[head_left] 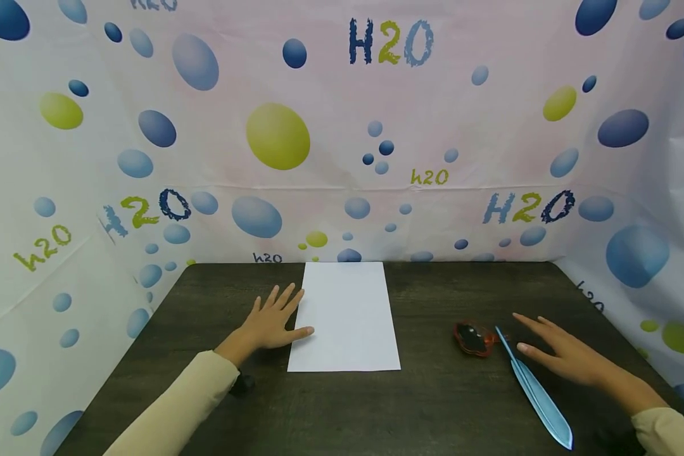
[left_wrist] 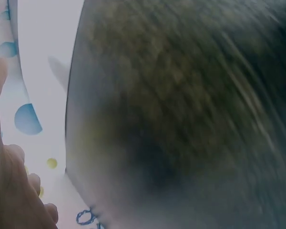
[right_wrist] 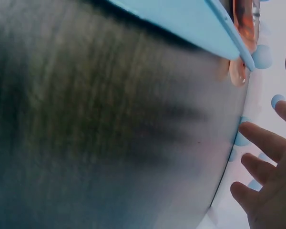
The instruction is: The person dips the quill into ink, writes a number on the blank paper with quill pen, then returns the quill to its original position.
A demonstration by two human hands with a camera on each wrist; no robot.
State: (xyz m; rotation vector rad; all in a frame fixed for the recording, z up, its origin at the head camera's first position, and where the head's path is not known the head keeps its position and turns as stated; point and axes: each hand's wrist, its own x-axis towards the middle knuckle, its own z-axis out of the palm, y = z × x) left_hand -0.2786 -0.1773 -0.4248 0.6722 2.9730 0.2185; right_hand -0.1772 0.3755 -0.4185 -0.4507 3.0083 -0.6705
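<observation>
A white sheet of paper (head_left: 346, 316) lies flat on the dark table. My left hand (head_left: 269, 322) is spread at the sheet's left edge, thumb and fingertips over it; whether they touch it I cannot tell. In the left wrist view my left hand's fingers (left_wrist: 14, 176) show at the lower left. My right hand (head_left: 567, 351), fingers extended and holding nothing, is above the table beside a light-blue, feather-shaped piece (head_left: 538, 399) with a thin stem. Beyond the stem lies a translucent red-rimmed thing with a dark shiny middle (head_left: 474, 338), perhaps sunglasses.
The dark wood-grain table (head_left: 433, 405) ends at a white cloth backdrop (head_left: 342, 88) with blue and green dots and H2O lettering. The cloth also rises along both sides. In the right wrist view the blue piece (right_wrist: 181, 24) overlaps the translucent red thing (right_wrist: 245, 24).
</observation>
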